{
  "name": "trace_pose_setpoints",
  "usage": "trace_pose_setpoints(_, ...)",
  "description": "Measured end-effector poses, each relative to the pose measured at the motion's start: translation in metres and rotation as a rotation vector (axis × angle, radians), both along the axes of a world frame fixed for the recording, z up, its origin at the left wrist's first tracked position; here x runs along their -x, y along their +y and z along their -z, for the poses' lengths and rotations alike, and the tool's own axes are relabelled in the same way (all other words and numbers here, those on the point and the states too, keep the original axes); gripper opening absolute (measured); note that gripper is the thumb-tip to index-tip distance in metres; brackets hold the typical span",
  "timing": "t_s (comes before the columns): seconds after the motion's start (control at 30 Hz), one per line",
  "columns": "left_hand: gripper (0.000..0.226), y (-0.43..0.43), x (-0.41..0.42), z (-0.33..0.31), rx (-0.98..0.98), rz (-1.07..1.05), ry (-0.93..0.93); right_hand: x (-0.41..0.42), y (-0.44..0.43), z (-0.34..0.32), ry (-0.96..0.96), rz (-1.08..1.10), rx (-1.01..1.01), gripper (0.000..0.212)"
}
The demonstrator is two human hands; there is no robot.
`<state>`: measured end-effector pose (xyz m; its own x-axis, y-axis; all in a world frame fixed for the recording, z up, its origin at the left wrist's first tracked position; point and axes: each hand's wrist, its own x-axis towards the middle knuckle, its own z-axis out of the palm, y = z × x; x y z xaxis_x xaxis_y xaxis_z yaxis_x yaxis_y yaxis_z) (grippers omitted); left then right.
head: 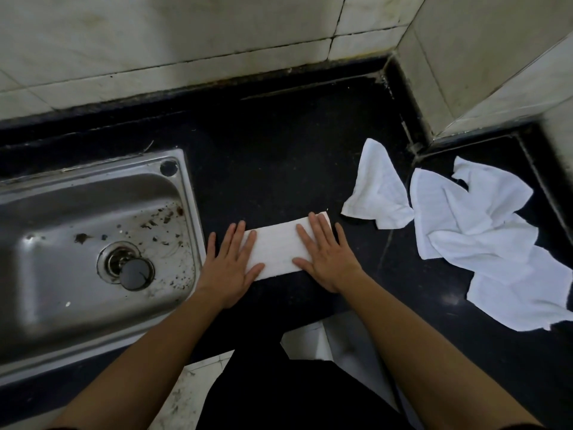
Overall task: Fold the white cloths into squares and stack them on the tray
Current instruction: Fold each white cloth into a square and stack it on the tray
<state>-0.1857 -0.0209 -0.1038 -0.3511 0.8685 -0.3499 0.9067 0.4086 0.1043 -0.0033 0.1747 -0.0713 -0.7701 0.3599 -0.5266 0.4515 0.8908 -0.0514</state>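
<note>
A white cloth [277, 248], folded into a long rectangle, lies flat on the black counter [279, 150] in front of me. My left hand [231, 265] presses its left end with straight, spread fingers. My right hand [325, 257] lies flat on its right end, fingers straight. Several unfolded white cloths lie crumpled to the right: one small cloth [376, 190] nearer, and a larger heap [477, 240] beyond it. No tray is in view.
A steel sink [77, 243] with a drain plug [135, 273] and dirt specks is set into the counter at the left. Tiled walls [186, 41] rise behind and at the right corner. The counter's front edge runs just below my wrists.
</note>
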Motion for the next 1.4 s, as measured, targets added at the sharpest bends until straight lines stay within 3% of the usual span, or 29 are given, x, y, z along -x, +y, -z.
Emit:
trace_pose_setpoints(0.1,0.078,-0.001,-0.003,-0.003,0.001,-0.001,-0.008,0.0,-0.001,-0.007,0.078,0.039,0.012,0.084)
trace_pose_setpoints(0.27,0.078,0.015,-0.016,-0.015,-0.13,-0.043,-0.003,-0.012,-0.004,-0.029,0.34,0.51,0.039,0.065)
trace_pose_setpoints(0.43,0.095,0.052,-0.034,-0.024,-0.003,-0.002,-0.068,-0.014,0.009,-0.03,0.197,0.929,0.241,0.047)
trace_pose_setpoints(0.5,0.098,0.055,-0.035,-0.022,0.053,-0.023,-0.088,-0.011,0.013,-0.029,0.155,0.975,0.276,0.026)
trace_pose_setpoints(0.67,0.1,0.053,-0.031,-0.02,0.064,-0.02,-0.104,-0.007,0.014,-0.036,0.075,1.115,0.39,0.034)
trace_pose_setpoints(0.87,0.099,0.053,-0.033,-0.02,0.066,-0.016,-0.095,-0.008,0.005,-0.038,0.415,1.581,0.725,0.01)
trace_pose_setpoints(0.97,0.098,0.054,-0.033,-0.022,0.065,-0.009,-0.101,-0.006,0.003,-0.042,0.508,1.732,0.887,0.03)
trace_pose_setpoints(1.07,0.092,0.049,-0.034,-0.029,-0.066,-0.065,-0.141,-0.002,0.0,-0.054,0.531,1.706,0.975,0.03)
trace_pose_setpoints(1.13,0.081,0.041,-0.036,-0.037,-0.29,-0.216,-0.181,0.0,-0.002,-0.061,0.567,1.617,0.994,0.026)
trace_pose_setpoints(1.23,0.05,0.024,-0.034,-0.049,-0.572,-0.711,-0.357,0.012,-0.011,-0.067,0.619,1.408,0.934,0.029)
trace_pose_setpoints(1.3,0.027,0.018,-0.024,-0.055,-0.613,-1.099,-0.639,0.023,-0.021,-0.065,0.629,1.23,0.832,0.035)
trace_pose_setpoints(1.4,0.035,0.011,-0.011,-0.065,-0.567,-1.53,-1.129,0.042,-0.041,-0.061,0.572,0.925,0.682,0.038)
